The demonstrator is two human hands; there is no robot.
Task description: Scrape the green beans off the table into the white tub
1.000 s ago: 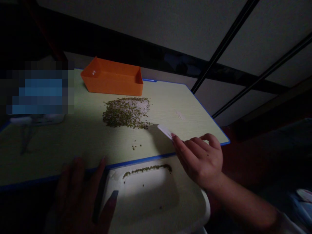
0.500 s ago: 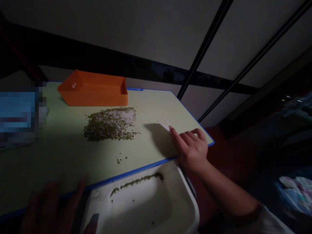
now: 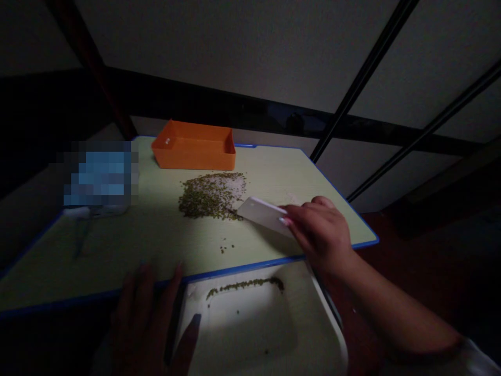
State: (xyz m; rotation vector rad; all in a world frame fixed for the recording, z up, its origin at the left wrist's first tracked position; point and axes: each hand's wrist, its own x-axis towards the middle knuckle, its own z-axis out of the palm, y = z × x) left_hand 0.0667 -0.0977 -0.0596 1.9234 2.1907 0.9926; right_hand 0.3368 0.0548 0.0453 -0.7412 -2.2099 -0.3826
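**Right hand clenched on a white scraper at the bean pile**

Fingers wrap the scraper's right end, and its flat blade slants left, with the tip at the lower right edge of the green mung beans. That heap sits mid-table, mixed with white grains toward its upper right. A few stray beans lie below it. The left hand is released, fingers spread, at the bottom of the frame by the table's blue front edge and just beside a white tray. A line of beans runs along that tray's far inner side. The pale green table carries an orange tray at upper centre, just above the heap. Further left stands a pixelated blue object, too blurred to tell.
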